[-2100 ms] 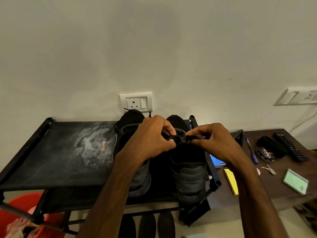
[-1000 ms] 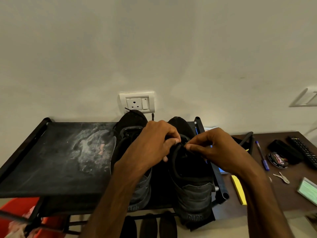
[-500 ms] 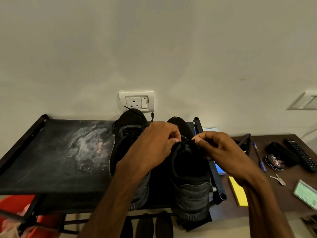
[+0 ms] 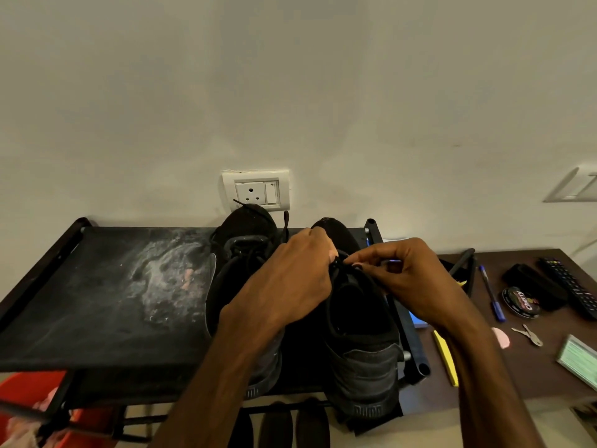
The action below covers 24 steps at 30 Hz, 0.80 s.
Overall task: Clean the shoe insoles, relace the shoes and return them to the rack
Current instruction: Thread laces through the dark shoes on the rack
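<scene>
Two black shoes stand side by side on the top shelf of the black shoe rack [image 4: 97,302], toes toward the wall. The left shoe [image 4: 239,250] is partly covered by my left forearm. Over the tongue of the right shoe [image 4: 361,337], my left hand [image 4: 290,279] and my right hand [image 4: 410,279] meet, each pinching the black lace [image 4: 337,263] with curled fingers. The lace ends are mostly hidden between my fingertips.
The rack's shelf is dusty with white smears at its middle. A brown table [image 4: 533,367] on the right holds a shoe polish tin [image 4: 521,302], a pen [image 4: 491,292], a remote [image 4: 571,286], keys [image 4: 528,334], a yellow strip [image 4: 447,357]. A wall socket [image 4: 256,190] sits behind the shoes. Dark insoles [image 4: 277,425] lie below the rack.
My hands stayed at the right shoe's lace; the right hand drew in toward the left, fingertips now meeting over the tongue. The view shifted slightly.
</scene>
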Available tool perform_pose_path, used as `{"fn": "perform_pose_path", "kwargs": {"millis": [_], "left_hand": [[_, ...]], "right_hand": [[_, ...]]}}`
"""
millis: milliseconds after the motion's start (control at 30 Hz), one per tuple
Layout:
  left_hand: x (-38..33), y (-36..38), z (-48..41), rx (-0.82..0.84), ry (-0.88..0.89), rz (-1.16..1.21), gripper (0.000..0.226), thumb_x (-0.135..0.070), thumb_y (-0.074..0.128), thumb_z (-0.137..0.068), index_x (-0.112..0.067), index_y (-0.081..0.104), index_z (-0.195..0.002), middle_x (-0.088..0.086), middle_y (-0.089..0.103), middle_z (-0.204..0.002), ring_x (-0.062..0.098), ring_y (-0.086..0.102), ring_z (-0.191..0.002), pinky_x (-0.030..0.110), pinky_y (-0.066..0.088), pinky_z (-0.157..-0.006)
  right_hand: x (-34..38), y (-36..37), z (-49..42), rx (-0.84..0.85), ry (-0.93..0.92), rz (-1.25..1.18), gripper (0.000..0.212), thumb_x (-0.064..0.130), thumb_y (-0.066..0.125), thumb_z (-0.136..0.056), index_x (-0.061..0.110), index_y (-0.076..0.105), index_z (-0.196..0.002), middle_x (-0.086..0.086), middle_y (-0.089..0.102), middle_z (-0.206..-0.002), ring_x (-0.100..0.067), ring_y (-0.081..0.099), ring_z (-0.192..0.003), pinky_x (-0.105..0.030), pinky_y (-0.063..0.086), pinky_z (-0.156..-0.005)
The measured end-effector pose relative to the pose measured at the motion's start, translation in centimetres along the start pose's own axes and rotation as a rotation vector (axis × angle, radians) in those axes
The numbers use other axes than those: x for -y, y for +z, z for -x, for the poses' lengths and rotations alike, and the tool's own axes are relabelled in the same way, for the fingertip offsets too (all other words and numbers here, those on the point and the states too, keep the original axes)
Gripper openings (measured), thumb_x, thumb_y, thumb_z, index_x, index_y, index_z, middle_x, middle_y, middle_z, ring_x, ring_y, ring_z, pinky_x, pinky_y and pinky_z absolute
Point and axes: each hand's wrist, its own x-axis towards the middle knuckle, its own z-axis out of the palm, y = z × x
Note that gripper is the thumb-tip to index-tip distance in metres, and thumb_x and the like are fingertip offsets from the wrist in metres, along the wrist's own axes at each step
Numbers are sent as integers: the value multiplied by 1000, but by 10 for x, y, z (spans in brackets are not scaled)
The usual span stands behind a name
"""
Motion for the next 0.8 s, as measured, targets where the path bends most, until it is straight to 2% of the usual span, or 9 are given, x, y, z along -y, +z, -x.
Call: {"fn": "perform_pose_path", "kwargs": {"millis": [167,267,300,367,433,500,633,733,800], "left_hand": [[7,0,-3,-27,2,68,12,-13,51,-102,-18,61,-103,-3,64,-106,13,61,-93,37,53,-91],[9,1,-2,-39,8,112,19,-11,52,-103,-20,61,-118,-3,67,-101,9,63,-84,34,55,-90],[9,2,-3,-46,17,93,25,-11,54,-102,-21,62,-123,-3,67,-102,8,63,-88,32,53,-93],[8,4,-4,-68,43,33,28,-10,55,-101,-26,67,-121,-4,66,-105,7,60,-96,27,49,-94],[7,4,-5,-60,53,-25,29,-11,56,-101,-29,71,-118,-5,64,-112,4,57,-98,17,43,-88],[6,4,-6,-68,46,-52,26,-15,59,-101,-30,72,-118,-5,62,-119,6,59,-104,14,37,-85],[7,6,-9,-91,52,-85,27,-18,58,-102,-31,73,-120,-3,65,-118,14,61,-109,21,45,-90],[12,12,-10,-113,96,-106,26,-9,59,-98,-24,77,-106,1,71,-103,23,65,-101,37,53,-88],[11,9,-14,-91,72,-115,23,-12,60,-97,-26,77,-102,1,72,-101,24,66,-99,40,54,-88]], "right_hand": [[-5,6,-3,-69,30,22,12,14,69,-95,18,80,-99,6,78,-89,-9,74,-87,-39,62,-86],[-6,8,-3,-88,49,5,12,13,67,-97,17,78,-100,6,78,-90,-6,73,-88,-34,61,-87],[-6,8,-2,-88,52,-3,13,13,66,-98,18,78,-100,6,78,-90,-6,73,-88,-33,61,-88],[-6,7,-1,-71,54,-19,13,13,65,-98,19,77,-101,6,77,-91,-5,72,-89,-32,61,-88],[-5,6,0,-50,41,-30,14,13,65,-99,19,76,-102,6,77,-92,-7,72,-91,-35,61,-89],[-5,5,0,-46,24,-41,14,12,64,-99,19,76,-102,4,77,-93,-10,72,-91,-40,60,-88],[-6,4,-2,-41,-7,-27,24,5,62,-99,22,75,-109,3,77,-93,-11,73,-92,-40,61,-86],[-8,8,-3,-45,-40,90,27,6,65,-98,26,78,-110,7,77,-90,-8,73,-88,-38,62,-84],[-10,10,-5,-57,-29,123,27,10,65,-98,30,80,-107,8,77,-90,-11,74,-83,-41,63,-79]]}}
